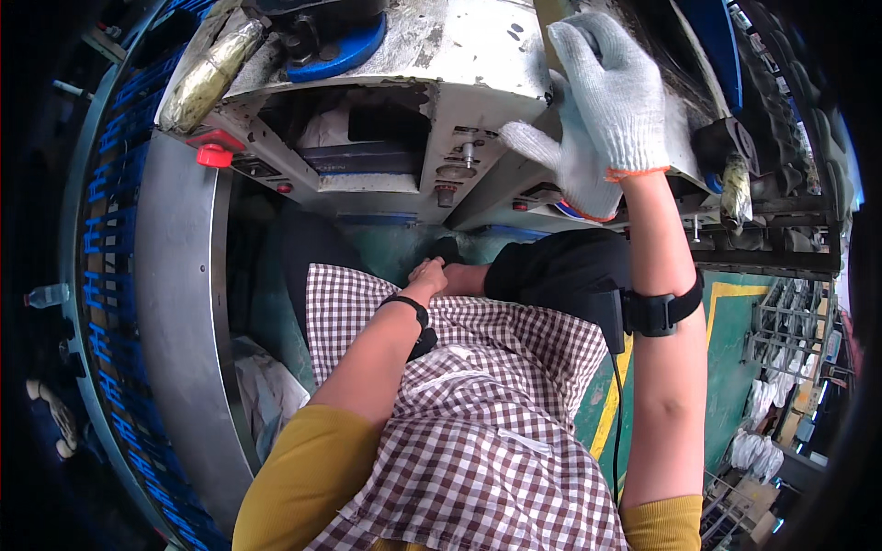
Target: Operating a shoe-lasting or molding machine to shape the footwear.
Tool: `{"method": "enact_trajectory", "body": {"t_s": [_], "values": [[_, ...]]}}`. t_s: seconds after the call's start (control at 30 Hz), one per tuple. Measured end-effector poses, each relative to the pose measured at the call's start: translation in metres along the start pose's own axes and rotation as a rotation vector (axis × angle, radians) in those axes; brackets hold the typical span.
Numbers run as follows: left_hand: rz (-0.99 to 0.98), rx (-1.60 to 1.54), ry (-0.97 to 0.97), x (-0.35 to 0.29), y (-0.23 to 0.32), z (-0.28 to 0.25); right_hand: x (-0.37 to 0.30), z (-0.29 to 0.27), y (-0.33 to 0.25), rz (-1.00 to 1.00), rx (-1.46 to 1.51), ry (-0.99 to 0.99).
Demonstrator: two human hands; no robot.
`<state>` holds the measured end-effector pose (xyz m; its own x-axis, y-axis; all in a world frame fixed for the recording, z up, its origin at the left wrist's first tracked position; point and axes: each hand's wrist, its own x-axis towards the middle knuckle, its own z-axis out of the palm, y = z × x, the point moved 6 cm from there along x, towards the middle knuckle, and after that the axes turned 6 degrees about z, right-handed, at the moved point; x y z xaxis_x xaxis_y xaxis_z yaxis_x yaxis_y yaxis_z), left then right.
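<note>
My right hand [611, 96] wears a white knit glove with an orange cuff and is raised at the front of a worn white machine. Its fingers curl around a second white glove [577, 156], which hangs below with its thumb sticking out to the left and its cuff downward. Low in front of me, my left hand [425, 275] is bare. Its fingers are bent in against my bare ankle [467, 279], above a dark shoe [446, 248]; whether anything is between them is hidden. A black band [419, 310] circles the left wrist.
The machine front has a recess holding a dark box [372, 158], a red button [214, 154] and small switches. A foil-wrapped part [209, 78] sits upper left. A grey metal panel [175, 303] and blue rack [110, 275] stand left. Wire racks [785, 321] stand right on the green floor [730, 354].
</note>
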<state>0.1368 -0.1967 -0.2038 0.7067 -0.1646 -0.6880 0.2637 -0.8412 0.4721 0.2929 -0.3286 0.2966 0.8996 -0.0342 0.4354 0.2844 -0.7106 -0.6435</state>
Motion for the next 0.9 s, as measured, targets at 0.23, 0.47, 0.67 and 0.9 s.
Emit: {"method": "enact_trajectory", "body": {"t_s": [0.23, 0.47, 0.67, 0.9], "values": [[0.209, 0.345, 0.119, 0.011, 0.008, -0.009, -0.008, 0.001, -0.014, 0.157, 0.281, -0.098], [0.202, 0.463, 0.132, 0.047, 0.023, -0.006, -0.016, 0.002, -0.036, -0.014, -0.016, 0.083], [-0.157, 0.295, -0.079, 0.015, 0.000, 0.002, -0.011, 0.002, -0.017, 0.112, 0.038, 0.011], [-0.097, -0.543, -0.351, 0.037, -0.003, 0.052, 0.002, 0.003, -0.009, -0.089, -0.091, -0.058]]}}
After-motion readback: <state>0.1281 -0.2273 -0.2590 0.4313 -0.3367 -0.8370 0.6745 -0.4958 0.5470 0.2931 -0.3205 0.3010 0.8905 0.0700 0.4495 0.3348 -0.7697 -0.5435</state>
